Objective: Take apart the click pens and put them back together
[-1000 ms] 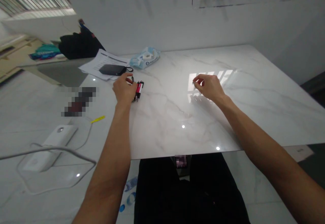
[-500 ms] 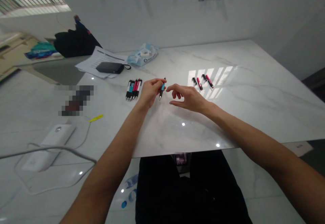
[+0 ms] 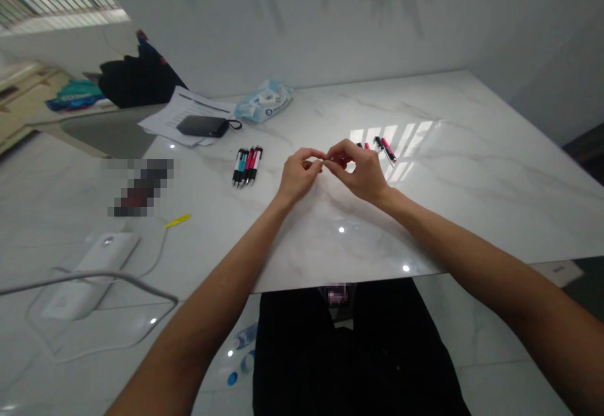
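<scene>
- My left hand (image 3: pixel 299 177) and right hand (image 3: pixel 357 172) are raised over the white marble counter (image 3: pixel 476 208), close together and meeting at the fingertips.
- The fingers (image 3: pixel 322 155) of both hands are curled and pressed together in a pinch on a small dark piece (image 3: pixel 333 159), held just above the counter. The fingers hide most of it, so I can't tell exactly what it is; it may be part of a pen.
- To my left lies a tight group of black, teal and pink pens (image 3: pixel 246 166); a few pink and black pens (image 3: pixel 383 149) lie just past my right hand.
- Farther back are a black power bank (image 3: pixel 203 126) on sheets of paper (image 3: pixel 165 121) and a plastic packet (image 3: pixel 263 102).
- As I judge it, this is close two-handed work on the pinched piece; the next move calls for a steady grip from both sets of fingers.
</scene>
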`<state>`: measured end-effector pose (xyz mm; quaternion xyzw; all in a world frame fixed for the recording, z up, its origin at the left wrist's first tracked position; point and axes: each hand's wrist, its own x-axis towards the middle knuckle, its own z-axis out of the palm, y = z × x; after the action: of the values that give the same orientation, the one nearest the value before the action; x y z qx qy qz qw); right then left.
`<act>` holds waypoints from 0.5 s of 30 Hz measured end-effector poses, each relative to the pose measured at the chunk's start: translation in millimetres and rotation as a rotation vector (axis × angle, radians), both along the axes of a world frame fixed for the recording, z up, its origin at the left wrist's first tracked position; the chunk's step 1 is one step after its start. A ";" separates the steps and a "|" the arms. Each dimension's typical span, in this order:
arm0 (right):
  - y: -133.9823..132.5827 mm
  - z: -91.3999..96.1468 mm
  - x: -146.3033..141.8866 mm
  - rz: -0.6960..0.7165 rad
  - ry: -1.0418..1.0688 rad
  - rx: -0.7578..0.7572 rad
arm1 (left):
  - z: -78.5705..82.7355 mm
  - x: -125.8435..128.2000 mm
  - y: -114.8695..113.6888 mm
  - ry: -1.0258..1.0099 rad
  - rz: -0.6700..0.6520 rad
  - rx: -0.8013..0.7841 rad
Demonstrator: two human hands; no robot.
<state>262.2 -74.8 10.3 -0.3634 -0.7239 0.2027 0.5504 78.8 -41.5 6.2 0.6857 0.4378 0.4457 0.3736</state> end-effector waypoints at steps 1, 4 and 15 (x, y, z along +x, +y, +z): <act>2.3 -0.3 1.6 -0.014 0.069 -0.040 | 0.9 -0.9 -0.4 0.100 0.024 0.131; 9.8 -3.5 5.0 -0.002 0.241 -0.187 | 3.8 -2.0 -4.6 0.320 0.032 0.412; 23.8 -8.4 21.7 -0.156 0.095 -0.270 | 8.5 -0.6 -11.7 0.295 -0.075 0.239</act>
<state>283.9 -51.0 1.9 -0.4792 -0.6327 0.2718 0.5443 78.2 -53.2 14.8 0.7988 0.4059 0.3749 0.2377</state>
